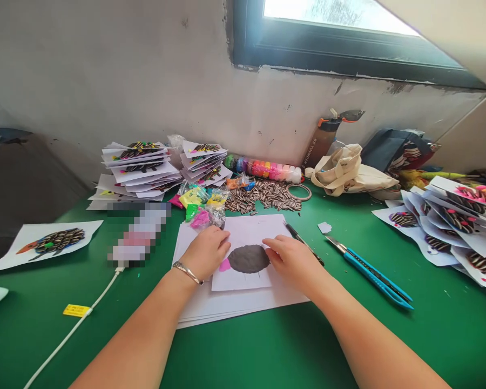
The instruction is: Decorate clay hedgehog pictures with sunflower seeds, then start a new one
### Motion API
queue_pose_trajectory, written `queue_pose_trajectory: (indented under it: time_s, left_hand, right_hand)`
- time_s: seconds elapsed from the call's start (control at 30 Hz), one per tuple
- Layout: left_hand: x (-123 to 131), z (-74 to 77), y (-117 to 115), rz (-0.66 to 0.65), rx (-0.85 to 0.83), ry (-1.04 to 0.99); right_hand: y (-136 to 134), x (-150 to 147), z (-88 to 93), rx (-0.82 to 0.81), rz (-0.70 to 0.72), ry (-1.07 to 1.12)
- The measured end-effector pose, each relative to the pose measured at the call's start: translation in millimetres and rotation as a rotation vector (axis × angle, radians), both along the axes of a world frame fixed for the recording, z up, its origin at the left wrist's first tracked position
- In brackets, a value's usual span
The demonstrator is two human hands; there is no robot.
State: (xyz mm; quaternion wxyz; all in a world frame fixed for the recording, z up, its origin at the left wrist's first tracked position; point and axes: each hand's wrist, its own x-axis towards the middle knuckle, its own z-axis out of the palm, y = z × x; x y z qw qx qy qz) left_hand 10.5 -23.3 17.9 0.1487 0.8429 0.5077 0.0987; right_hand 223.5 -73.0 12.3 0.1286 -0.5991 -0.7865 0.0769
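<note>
A small white paper card (243, 282) lies on a stack of larger white sheets (194, 308). On the card is a flattened dark grey oval of modelling clay (249, 259), with a pink clay piece (224, 265) at its left edge. My left hand (208, 249), with a silver bracelet at the wrist, rests beside the oval's upper left, fingers bent and slightly apart. From the right, my right hand (290, 258) reaches to the oval's edge, index finger and thumb apart. Neither hand visibly grips anything. Whether the fingertips press on the clay cannot be made out.
A blue utility knife (372, 278) and a black pen (302, 237) lie at right. Behind are bagged coloured clay (200, 202), striped sunflower seeds (263, 195) and a tape ring (298, 192). Stacks of seed-decorated cards (140, 173) stand left and right. A white cable (73, 327) crosses the left.
</note>
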Motion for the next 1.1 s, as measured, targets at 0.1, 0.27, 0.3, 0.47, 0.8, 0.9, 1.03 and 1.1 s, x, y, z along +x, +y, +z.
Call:
queue_pose_trajectory:
  time_s: [0.1, 0.27, 0.3, 0.47, 0.8, 0.9, 1.03, 1.1]
  left_hand:
    - [4.0, 4.2, 0.9, 0.008, 0.009, 0.049]
    - [5.9, 7.4, 4.5, -0.029, 0.02, 0.058]
    - [4.6, 5.8, 4.2, -0.059, 0.03, 0.041]
    - [-6.4, -9.4, -1.1, -0.173, 0.139, -0.161]
    - [-13.7, -14.6, 5.6, -0.224, 0.078, -0.198]
    - [-13.3, -15.0, 4.4, -0.221, 0.069, -0.2]
    - [-12.5, -14.5, 3.0, -0.218, 0.069, -0.195]
    - [-12.3, -14.2, 2.9, -0.218, 0.071, -0.191]
  right_hand:
    - [0.0, -1.8, -1.3, 0.067, 0.005, 0.022]
    - [-10.3, -13.7, -0.1, 0.17, 0.188, 0.142]
    - [-13.9, -17.1, 1.1, 0.164, 0.239, 0.159]
    - [-25.3, -31.6, 7.1, 0.172, 0.338, 0.147]
    - [-21.3, -43.2, 3.6, 0.098, 0.385, 0.091]
    - [-21.0, -44.0, 1.9, 0.075, 0.392, 0.089]
    - [-20.0, -46.0, 0.5, 0.089, 0.403, 0.051]
    - [-19.6, -46.7, 0.2, 0.104, 0.405, 0.034]
